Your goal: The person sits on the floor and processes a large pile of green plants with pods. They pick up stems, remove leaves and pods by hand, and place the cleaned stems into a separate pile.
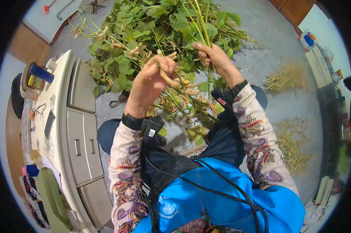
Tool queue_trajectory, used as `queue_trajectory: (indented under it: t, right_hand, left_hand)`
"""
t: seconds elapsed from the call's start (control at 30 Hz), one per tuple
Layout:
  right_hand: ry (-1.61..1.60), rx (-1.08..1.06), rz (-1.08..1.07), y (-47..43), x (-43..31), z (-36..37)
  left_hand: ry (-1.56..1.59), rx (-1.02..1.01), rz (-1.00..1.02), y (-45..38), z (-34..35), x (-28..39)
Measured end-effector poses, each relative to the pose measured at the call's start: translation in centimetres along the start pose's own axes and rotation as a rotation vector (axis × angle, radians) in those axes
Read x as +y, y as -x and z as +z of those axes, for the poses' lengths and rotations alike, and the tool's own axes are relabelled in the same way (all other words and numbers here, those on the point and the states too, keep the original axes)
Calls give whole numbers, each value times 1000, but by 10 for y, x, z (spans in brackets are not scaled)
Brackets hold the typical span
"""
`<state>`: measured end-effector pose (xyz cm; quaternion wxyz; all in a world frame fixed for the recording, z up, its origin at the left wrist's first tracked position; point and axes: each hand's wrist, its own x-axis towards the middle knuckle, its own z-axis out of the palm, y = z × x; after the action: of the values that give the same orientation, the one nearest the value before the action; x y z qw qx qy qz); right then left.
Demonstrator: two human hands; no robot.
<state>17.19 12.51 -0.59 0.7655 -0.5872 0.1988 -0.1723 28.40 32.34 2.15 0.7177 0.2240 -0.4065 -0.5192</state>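
Observation:
My left hand [155, 78] is closed around part of a soybean plant, with pale tan bean pods [170, 79] hanging at its fingers. To the right and a little higher, my right hand [212, 56] grips a bundle of green stems [202, 24] that point up and away from me. A large heap of leafy soybean plants [152, 20] lies on the grey floor beyond both hands. Below and between the hands hang or lie more stems with pods and a yellowing leaf [197, 132]; which of these my hands hold, I cannot tell.
On the left stands a cabinet with a pale top [59, 75], bearing a dark blue cup [41, 72], a phone and other items. Two bunches of yellowish plants [289, 77] [293, 145] lie on the floor to the right. Shelving [319, 67] lines the far right.

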Motion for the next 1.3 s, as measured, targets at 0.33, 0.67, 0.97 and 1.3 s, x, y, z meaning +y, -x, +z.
queue_trajectory:
  t: [0.33,0.67,0.97,1.3]
  right_hand:
    - [458,-362,149,-51,-18,43]
    - [-146,-334,109,-17,-12,11]
    - [-323,-350,63,13,-5,2]
    - [-60,-80,24,39,-4,-15]
  left_hand:
    - [-151,-103,-77,-5,49,-22]
    - [-262,766,74,10,-40,24]
    - [-359,645,-242,-28,-90,-9]
    - [-479,375,-303,-45,-68,-16]
